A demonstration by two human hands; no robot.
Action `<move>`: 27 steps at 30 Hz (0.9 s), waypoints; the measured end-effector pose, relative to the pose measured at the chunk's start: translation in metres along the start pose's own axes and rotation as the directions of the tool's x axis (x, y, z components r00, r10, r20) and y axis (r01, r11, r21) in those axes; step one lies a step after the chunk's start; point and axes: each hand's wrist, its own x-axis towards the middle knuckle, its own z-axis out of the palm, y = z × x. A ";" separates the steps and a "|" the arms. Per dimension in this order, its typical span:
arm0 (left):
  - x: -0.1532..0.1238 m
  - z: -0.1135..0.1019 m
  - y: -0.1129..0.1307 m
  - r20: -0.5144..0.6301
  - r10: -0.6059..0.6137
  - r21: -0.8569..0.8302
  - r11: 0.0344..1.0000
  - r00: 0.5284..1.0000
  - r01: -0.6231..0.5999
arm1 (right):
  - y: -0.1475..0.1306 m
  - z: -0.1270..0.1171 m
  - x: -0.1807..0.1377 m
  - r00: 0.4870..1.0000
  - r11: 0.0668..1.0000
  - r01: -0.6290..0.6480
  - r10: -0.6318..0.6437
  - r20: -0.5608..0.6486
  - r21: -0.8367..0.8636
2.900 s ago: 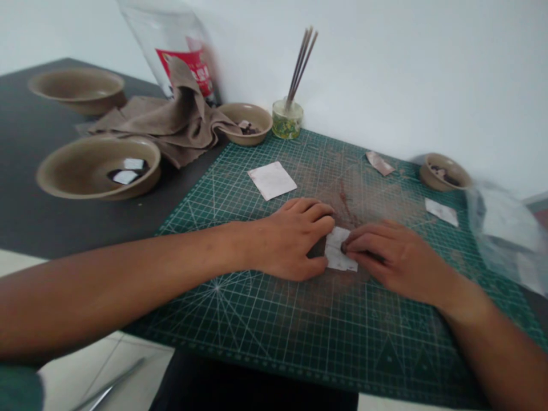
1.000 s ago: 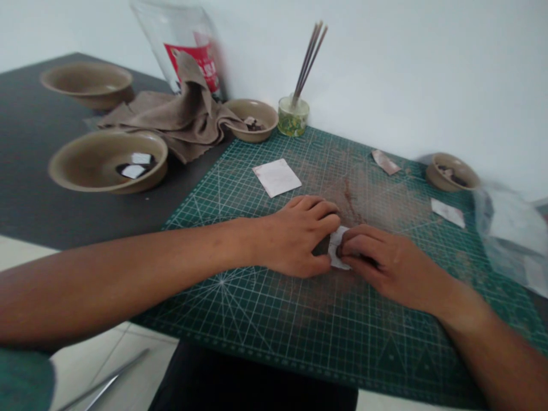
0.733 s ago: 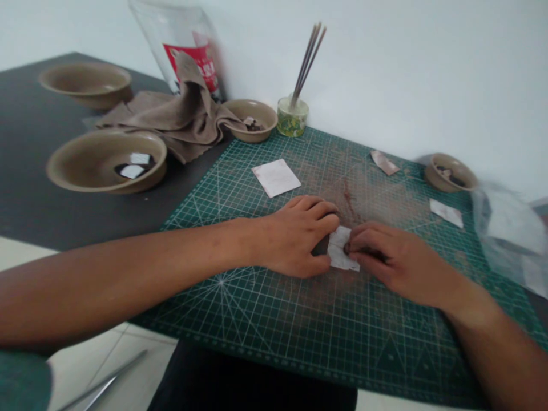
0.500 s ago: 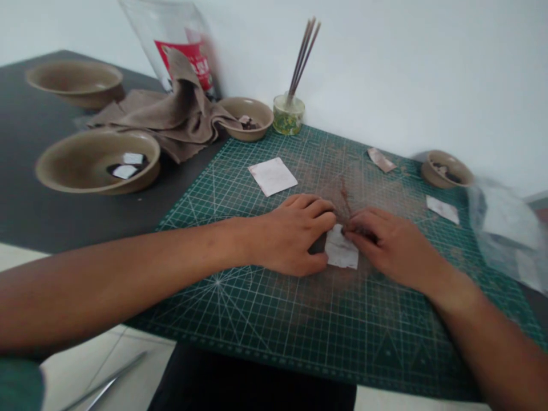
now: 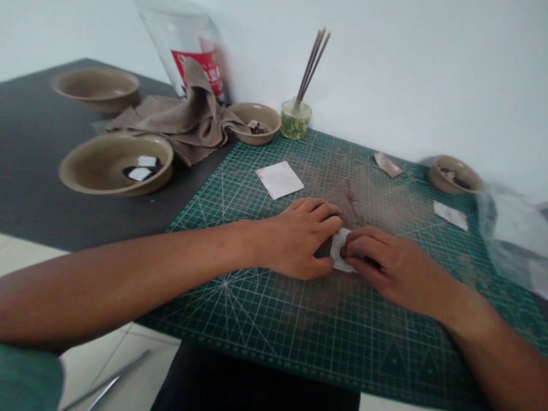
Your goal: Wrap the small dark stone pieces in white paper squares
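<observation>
A small white square sheet (image 5: 338, 262) with uneven edges lies on the green cutting mat (image 5: 274, 319). My left hand (image 5: 302, 237) presses its left edge with the thumb and fingertips, which are set apart; a dark patch shows in the gap between them. My right hand (image 5: 381, 260) is closed in a pinch over the sheet's right part. Between those fingertips sits a small dark brown piece (image 5: 343, 252), mostly hidden, touching the sheet. Brown dust (image 5: 351, 200) is scattered on the mat just beyond both hands.
A larger white square (image 5: 280, 180) and two smaller pieces (image 5: 450, 215) lie on the mat. Bowls with bits in them (image 5: 115, 165) (image 5: 456, 174), a brown cloth (image 5: 171, 125), a reed diffuser (image 5: 296, 119), a clear jar (image 5: 180, 34) and a plastic bag (image 5: 514, 240) surround it.
My right hand has slid toward me over the small sheet, covering more of its right side. My left hand keeps its hold. The whole view has shifted slightly.
</observation>
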 end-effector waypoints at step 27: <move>0.000 0.000 -0.001 -0.002 -0.002 0.004 1.000 1.000 0.002 | 0.003 -0.005 -0.003 0.998 0.999 -0.021 0.023 -0.064 0.038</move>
